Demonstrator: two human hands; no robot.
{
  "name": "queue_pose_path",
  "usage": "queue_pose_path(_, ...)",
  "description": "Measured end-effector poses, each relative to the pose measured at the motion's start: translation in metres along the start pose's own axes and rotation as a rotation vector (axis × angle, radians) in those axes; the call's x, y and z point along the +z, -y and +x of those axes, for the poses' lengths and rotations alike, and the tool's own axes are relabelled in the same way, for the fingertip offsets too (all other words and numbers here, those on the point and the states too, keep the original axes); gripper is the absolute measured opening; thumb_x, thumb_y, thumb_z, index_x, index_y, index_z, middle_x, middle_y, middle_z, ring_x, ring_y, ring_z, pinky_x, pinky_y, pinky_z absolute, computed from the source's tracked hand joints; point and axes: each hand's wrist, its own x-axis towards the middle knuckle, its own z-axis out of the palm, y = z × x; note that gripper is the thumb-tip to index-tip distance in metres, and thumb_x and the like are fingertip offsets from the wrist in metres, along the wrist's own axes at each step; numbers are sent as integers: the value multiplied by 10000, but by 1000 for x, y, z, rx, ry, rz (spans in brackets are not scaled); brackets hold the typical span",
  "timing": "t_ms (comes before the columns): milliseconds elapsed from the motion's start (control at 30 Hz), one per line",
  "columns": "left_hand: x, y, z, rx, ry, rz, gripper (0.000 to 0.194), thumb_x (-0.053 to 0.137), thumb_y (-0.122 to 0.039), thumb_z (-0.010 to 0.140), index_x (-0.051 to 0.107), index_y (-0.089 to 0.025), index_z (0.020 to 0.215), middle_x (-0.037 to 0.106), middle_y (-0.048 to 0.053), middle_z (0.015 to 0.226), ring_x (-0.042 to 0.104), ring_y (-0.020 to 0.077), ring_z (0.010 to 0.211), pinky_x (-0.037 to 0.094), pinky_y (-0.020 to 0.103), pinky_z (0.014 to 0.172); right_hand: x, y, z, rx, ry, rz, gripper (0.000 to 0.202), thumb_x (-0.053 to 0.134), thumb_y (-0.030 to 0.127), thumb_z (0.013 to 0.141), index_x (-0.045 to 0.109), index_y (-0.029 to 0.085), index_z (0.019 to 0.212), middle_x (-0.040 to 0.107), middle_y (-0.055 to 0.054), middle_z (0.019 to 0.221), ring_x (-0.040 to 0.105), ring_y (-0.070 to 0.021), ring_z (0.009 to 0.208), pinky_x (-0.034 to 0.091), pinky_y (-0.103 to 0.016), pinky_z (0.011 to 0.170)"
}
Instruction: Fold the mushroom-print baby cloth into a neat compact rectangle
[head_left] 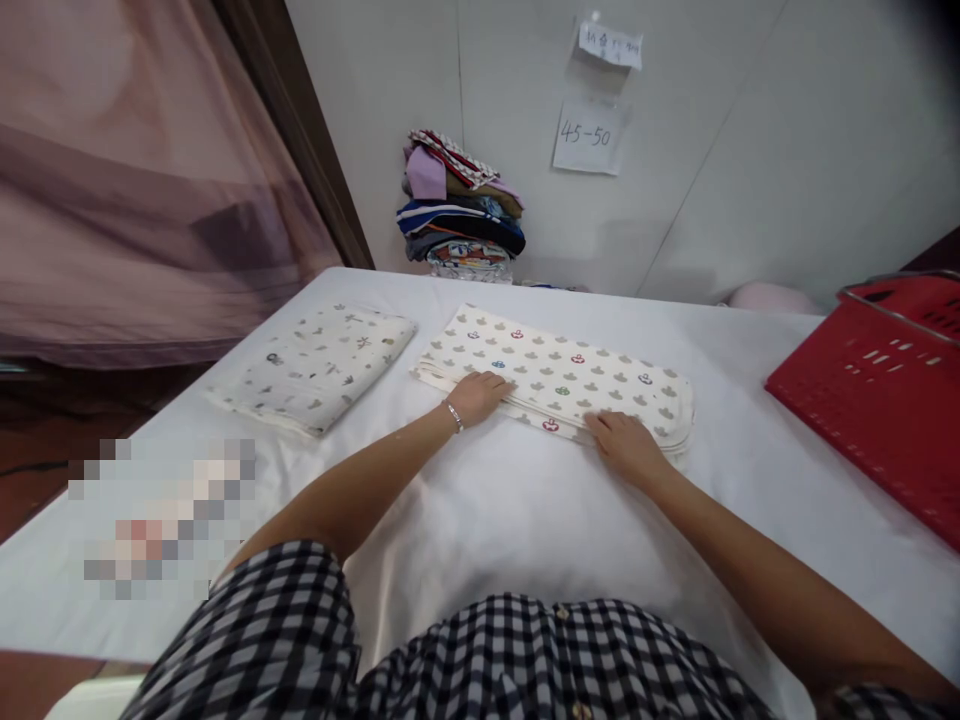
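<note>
1. Lying at twelve o'clock of the person, the long folded cloth (570, 365) is flat on the white-covered table (517, 520); its print has small grey figures and some red, blue and green ones.
2. The left hand (480, 397), with a bracelet (454, 415) at the wrist, touches the near edge of this cloth, toward its left part. Its fingers are a little bent on the layers; if they pinch them, I cannot tell.
3. The right hand (626, 443) touches the same near edge, more to the right. Its fingers also rest there, and their grasp I cannot tell.
4. At ten o'clock, apart from the long one, lies a wider pale cloth (319, 365).
5. At two o'clock is a red basket (870, 400).
6. At eleven o'clock, beyond the table, is a clothes pile (461, 215).
</note>
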Motion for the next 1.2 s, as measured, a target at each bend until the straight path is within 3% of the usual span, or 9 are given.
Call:
queue_pose_path(233,-6,1,1,-23,-17,57,297,402,-143,883,605,-204,1090,610,82,1071,531,209,1001,393,334,813,-10,-7,3,28,83,-25,490,370,77,798,467,181,1266,627,-111,1034,588,-213,836,403,-280,642)
queue_pose_path(633,8,2,-20,-3,-175,70,287,416,-108,853,618,-190,1040,636,68,1010,559,187,934,427,333,802,7,7,-15,-40,-100,38,392,348,68,836,535,160,1168,598,-99,1109,548,-224,959,421,-336,778)
queue_pose_path(767,6,21,-32,-76,-230,29,287,445,-106,827,618,-186,1041,633,74,1067,558,201,998,431,356,871,12,2,-28,-50,-183,68,378,354,116,877,510,164,1219,578,-100,1189,526,-224,1059,400,-356,873)
queue_pose_path(933,6,60,-55,-239,-260,-39,253,473,-166,837,627,-206,1034,637,76,1092,560,212,1046,436,386,916,24,-15,-54,2,-248,14,376,340,173,915,485,178,1262,564,-87,1256,480,-229,1170,302,-412,1004)
queue_pose_path(1067,13,88,-73,-361,-331,-113,251,496,-214,833,638,-216,1040,640,75,1113,553,208,1087,415,401,978,35,-27,-75,99,-309,-27,403,342,232,922,439,182,1309,530,-96,1305,449,-252,1219,264,-460,1034)
queue_pose_path(1200,20,102,-82,-516,-336,-283,296,518,-259,806,640,-230,1074,619,43,1186,552,197,1113,436,364,983,45,-32,-87,129,-314,10,439,339,318,922,413,177,1331,497,-104,1338,421,-257,1252,284,-464,1033)
